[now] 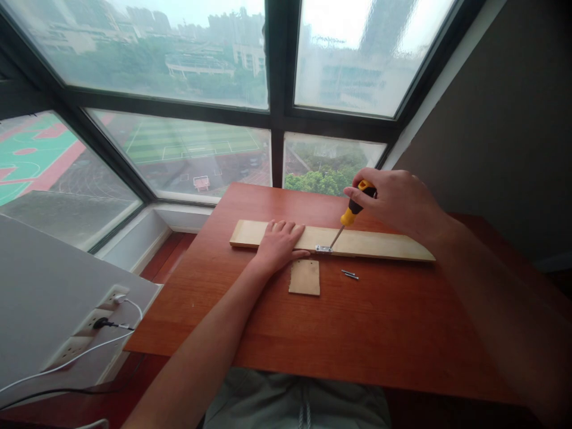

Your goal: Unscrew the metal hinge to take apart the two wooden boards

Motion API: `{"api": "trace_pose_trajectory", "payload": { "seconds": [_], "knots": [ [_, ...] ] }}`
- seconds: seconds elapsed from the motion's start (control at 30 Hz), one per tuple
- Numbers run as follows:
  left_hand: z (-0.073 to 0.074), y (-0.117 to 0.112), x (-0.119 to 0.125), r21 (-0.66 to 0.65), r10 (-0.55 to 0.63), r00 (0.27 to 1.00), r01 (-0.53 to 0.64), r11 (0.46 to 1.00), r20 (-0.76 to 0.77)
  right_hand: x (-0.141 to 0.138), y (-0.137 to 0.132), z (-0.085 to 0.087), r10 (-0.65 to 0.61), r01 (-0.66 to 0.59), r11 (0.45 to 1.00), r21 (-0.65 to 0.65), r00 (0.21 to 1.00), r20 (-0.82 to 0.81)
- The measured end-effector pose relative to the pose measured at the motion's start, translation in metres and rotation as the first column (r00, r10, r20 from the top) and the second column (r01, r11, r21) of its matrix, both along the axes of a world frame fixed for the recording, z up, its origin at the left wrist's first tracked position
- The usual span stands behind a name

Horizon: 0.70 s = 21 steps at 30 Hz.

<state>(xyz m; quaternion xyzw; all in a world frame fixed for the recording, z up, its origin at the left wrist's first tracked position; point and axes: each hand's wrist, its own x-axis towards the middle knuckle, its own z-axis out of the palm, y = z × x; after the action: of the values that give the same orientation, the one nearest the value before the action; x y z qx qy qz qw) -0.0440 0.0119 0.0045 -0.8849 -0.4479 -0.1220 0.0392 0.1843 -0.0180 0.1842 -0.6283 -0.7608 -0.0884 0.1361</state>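
Observation:
A long pale wooden plank [384,245] lies across the far part of the reddish-brown table [357,333]. My left hand [279,243] lies flat on the plank, fingers stretched out, pressing it down. My right hand [397,199] is closed round the yellow-and-black handle of a screwdriver [351,215]. The screwdriver's tip rests on a small metal hinge [323,248] at the plank's near edge. A small square wooden piece [304,277] lies just in front of the hinge. Two loose screws [350,274] lie on the table to the right of it.
Large windows [187,89] stand behind the table, looking down on sports fields and buildings. A grey wall [504,125] rises on the right. At lower left a white surface carries a power strip [96,316] with white cables plugged in.

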Motion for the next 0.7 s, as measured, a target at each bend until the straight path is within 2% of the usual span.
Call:
{"api": "trace_pose_trajectory", "payload": {
  "seconds": [0.2, 0.27, 0.4, 0.47, 0.63, 0.7],
  "knots": [
    [0.0013, -0.0001, 0.0004, -0.024, 0.002, 1.000, -0.002, 1.000, -0.005, 0.0025, 0.0012, 0.0003, 0.142, -0.147, 0.988, -0.045, 0.986, -0.092],
    [0.0018, -0.0002, 0.0004, -0.024, 0.003, 1.000, -0.003, 1.000, -0.003, 0.0020, 0.0011, 0.0001, 0.129, -0.132, 0.990, -0.046, 0.989, -0.066],
    [0.0010, 0.0000, 0.0002, -0.011, 0.000, 1.000, 0.000, 1.000, -0.002, -0.0013, 0.0006, -0.0005, 0.006, -0.006, 1.000, 0.007, 1.000, 0.022],
    [0.0004, 0.0001, 0.0000, -0.007, -0.001, 1.000, 0.001, 1.000, -0.001, -0.0019, 0.0007, -0.0011, -0.006, 0.006, 1.000, 0.013, 1.000, 0.025],
    [0.0005, 0.0001, 0.0001, -0.011, 0.001, 1.000, -0.001, 1.000, -0.003, 0.0014, -0.0010, -0.0015, 0.158, -0.160, 0.987, -0.020, 0.983, -0.098],
    [0.0009, 0.0002, 0.0002, -0.012, 0.000, 1.000, 0.000, 1.000, -0.006, 0.0021, -0.0023, -0.0011, 0.167, -0.173, 0.984, -0.036, 0.978, -0.123]
  ]
}}
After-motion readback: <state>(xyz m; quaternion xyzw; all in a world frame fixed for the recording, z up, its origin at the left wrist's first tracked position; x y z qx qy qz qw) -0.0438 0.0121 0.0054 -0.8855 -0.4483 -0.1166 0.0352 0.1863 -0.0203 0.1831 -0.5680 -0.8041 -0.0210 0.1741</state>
